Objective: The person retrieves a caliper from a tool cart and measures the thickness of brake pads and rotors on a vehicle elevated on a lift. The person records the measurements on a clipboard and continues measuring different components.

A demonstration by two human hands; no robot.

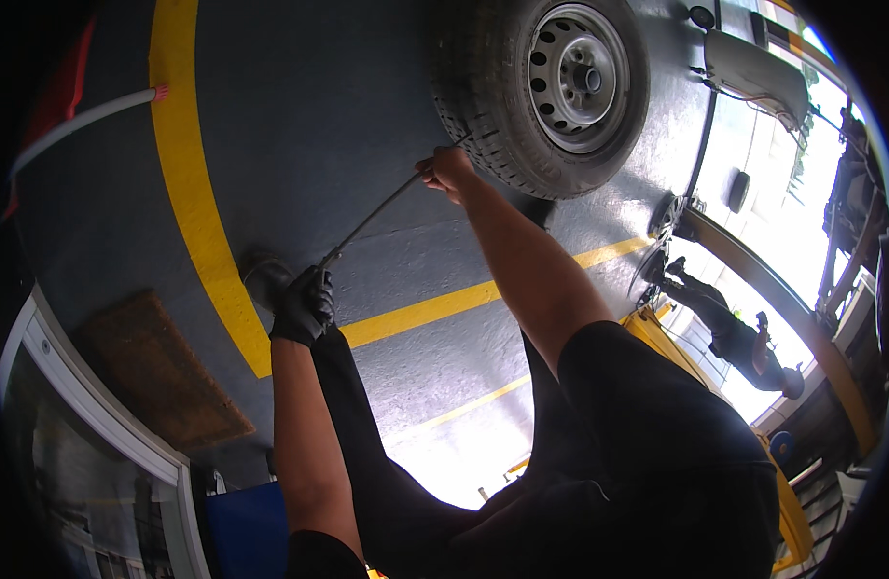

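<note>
Positions by clock face of the view, centre as pivot.

Near: left hand [305,304], black-gloved, at 9 o'clock, fingers closed round the lower end of a thin grey rod [380,208]. Rod slants up toward 12 o'clock, slightly bowed; the lens may exaggerate this.

Right hand [448,174], apparently bare, at 12 o'clock, fingers curled on the rod near its far end. Inferred: the wide grip spacing lets the right hand guide the tip while the left supplies leverage or support.

Next: wheel [558,82] at 1 o'clock, grey steel rim in a black tyre. Rod tip lies at the tread, just past the right hand; contact cannot be told. Tread side is toward the hands, presumably for access.

Beyond: brown mat [165,372] between 8 and 9 o'clock, beside the glazed door frame [102,391], probably for wiping feet. Far: a co-worker [734,333] just past 3 o'clock.
</note>
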